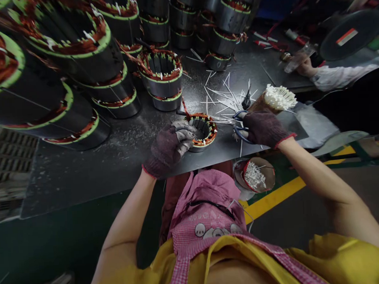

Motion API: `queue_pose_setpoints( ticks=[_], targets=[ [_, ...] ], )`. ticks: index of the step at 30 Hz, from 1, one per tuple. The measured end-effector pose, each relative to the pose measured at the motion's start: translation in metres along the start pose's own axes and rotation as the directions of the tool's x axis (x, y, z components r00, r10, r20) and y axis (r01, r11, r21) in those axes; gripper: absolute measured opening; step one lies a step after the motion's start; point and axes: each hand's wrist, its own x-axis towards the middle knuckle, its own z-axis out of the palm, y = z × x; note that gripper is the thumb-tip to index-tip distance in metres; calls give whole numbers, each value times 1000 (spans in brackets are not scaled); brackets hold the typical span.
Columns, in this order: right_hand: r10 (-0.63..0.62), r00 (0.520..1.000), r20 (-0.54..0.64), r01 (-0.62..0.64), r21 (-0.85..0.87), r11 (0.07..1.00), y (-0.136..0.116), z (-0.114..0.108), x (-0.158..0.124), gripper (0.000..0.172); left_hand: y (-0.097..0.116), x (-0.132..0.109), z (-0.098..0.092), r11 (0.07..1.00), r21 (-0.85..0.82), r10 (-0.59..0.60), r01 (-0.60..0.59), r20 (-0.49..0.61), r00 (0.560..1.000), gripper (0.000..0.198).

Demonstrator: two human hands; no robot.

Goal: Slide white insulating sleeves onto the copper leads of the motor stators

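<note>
A small motor stator (202, 146) with orange copper windings sits near the table's front edge. My left hand (169, 148), in a dark glove with worn grey fingertips, grips its left side, the fingers curled over the rim. In my right hand (264, 126), also gloved, is a pair of scissors (220, 121) with blue handles, my fingers through the loops. The blades point left and reach the stator's right rim. Whether they are closed on anything there is too small to tell. A short dark lead stands up behind the stator.
Stacked stators (118, 95) line the left and back of the metal table (84, 171). White cable ties (228, 96) lie scattered behind the scissors, beside a tied bundle (280, 98). A bucket (268, 165) of white offcuts stands below the edge. Another person's hand (304, 65) is at far right.
</note>
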Motion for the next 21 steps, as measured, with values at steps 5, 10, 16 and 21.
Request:
queue_pose_setpoints(
  ticks=[5, 10, 16, 21],
  targets=[
    [81, 994, 79, -75, -77, 994, -19, -2, 20, 48, -2, 0, 1, 999, -12, 46, -47, -37, 998, 10],
    [272, 939, 209, -273, -25, 962, 0, 12, 6, 48, 1, 0, 0, 999, 0, 34, -34, -49, 998, 11],
    [188, 947, -261, -144, 178, 973, -30, 18, -7, 68, 1, -12, -1, 996, 51, -53, 75, -349, 936, 10],
    [-210, 912, -353, 315, 273, 909, -110, 7, 17, 67, -5, -26, 3, 919, -114, -339, 377, -716, 610, 22]
  ],
)
